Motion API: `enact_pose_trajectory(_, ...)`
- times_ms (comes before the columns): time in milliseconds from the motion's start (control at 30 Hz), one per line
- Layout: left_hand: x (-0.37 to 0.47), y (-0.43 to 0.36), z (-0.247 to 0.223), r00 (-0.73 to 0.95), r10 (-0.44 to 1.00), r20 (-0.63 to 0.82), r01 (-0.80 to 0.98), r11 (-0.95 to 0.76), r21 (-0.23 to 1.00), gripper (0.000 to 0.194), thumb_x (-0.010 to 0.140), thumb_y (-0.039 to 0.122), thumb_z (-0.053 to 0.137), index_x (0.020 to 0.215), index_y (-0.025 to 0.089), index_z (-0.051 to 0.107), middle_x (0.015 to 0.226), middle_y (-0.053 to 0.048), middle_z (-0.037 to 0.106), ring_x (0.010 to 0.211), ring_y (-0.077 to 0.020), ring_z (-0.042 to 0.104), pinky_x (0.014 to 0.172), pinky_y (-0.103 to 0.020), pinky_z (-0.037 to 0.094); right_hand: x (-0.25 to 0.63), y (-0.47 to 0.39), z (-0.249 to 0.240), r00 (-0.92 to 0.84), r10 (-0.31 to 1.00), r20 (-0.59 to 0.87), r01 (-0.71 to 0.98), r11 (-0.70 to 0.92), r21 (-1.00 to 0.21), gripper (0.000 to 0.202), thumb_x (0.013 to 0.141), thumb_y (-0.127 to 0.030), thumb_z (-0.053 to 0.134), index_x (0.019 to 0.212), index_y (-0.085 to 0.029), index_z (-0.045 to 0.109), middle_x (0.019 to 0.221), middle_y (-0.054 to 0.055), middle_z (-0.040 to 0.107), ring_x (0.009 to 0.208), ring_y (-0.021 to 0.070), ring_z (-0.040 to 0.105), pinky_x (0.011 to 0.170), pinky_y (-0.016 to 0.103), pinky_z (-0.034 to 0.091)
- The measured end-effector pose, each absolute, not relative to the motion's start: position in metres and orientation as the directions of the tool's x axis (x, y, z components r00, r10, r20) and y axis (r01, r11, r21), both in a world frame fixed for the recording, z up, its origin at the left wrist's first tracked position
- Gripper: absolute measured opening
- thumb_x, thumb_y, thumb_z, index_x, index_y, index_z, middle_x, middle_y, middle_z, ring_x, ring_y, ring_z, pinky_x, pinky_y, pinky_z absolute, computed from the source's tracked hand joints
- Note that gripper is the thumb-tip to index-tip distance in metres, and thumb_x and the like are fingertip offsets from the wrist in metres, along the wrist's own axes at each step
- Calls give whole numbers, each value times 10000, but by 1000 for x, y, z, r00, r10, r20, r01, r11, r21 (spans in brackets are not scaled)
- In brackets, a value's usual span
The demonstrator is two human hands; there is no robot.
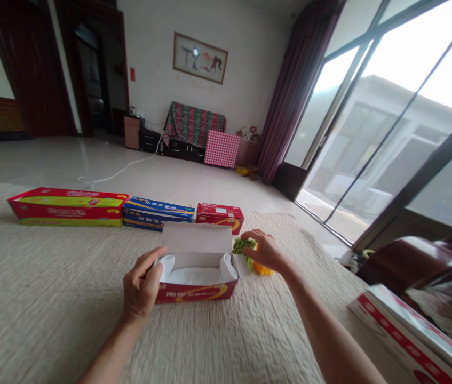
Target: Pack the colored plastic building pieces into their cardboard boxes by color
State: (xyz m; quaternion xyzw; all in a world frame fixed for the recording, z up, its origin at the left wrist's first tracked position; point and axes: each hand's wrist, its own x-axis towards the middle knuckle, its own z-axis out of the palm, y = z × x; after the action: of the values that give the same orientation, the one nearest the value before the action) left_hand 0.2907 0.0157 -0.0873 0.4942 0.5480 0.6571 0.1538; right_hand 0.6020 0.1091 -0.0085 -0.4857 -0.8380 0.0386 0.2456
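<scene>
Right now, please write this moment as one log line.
left hand: holding open box; right hand: at green thing, grip unclear; behind: long box, blue box, red box

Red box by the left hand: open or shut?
Open. The red box has its lid raised at the far side, white material showing inside, and the left hand at its left end.

The bare left forearm (110, 346) rises from the bottom edge, left of centre, to the left hand (142, 285), its fingers bent toward the thumb in a pinch. The bare right forearm (325, 322) slants up from the lower right to the right hand (266, 249), palm down, fingers curved leftward, right of centre.
</scene>
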Motion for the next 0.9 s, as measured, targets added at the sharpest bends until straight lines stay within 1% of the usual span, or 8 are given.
enact_pose_trajectory(133,290,16,-87,-469,749,468,324,-347,880,395,754,371,518,1010,147,718,1141,-90,694,1128,-269,607,995,-335,470,602,110,-8,-408,842,354,769,525,-364,254,722,-182,649,966,-242,686,990,42,688,888,210,637,845,387,454)
enact_pose_trajectory(267,291,17,-87,-470,750,465,324,-344,881,384,751,371,519,995,154,721,1135,-84,698,1119,-268,612,979,-331,479,601,112,-6,-417,841,344,754,532,-386,216,719,-170,640,917,-237,693,937,30,675,848,195,641,821,368,484)
enact_pose_trajectory(367,291,18,-87,-469,747,471,337,-342,877,383,755,375,514,994,159,721,1138,-81,698,1123,-269,611,975,-332,483,601,115,-6,-428,833,351,739,546,-395,226,707,-176,652,923,-227,692,926,31,662,826,189,639,801,367,501)
enact_pose_trajectory(467,291,19,-88,-461,748,478,345,-346,873,385,759,374,511,1002,160,719,1135,-79,698,1121,-269,612,978,-330,481,603,117,-8,-433,810,396,716,575,-395,298,680,-177,680,975,-222,685,964,39,645,850,189,635,807,366,507)
enact_pose_trajectory(567,291,18,-88,-463,749,474,338,-345,876,383,758,369,512,1001,158,719,1135,-80,697,1122,-271,610,981,-331,477,606,117,-8,-442,783,438,688,609,-394,331,682,-176,688,1010,-222,675,1005,43,627,894,189,627,827,364,503)
enact_pose_trajectory(767,291,17,-87,-474,751,459,321,-338,885,381,746,366,519,994,160,722,1140,-79,697,1134,-273,602,996,-340,467,609,114,-8,-453,767,454,671,629,-393,319,725,-185,680,1041,-222,652,1047,51,618,941,195,614,874,387,491)
enact_pose_trajectory(900,291,17,-87,-468,751,467,332,-340,880,378,752,363,516,1000,163,719,1143,-75,697,1129,-269,605,994,-333,469,610,110,-6,-444,753,486,642,646,-414,274,759,-225,680,1032,-236,655,1059,52,624,963,200,617,891,399,488)
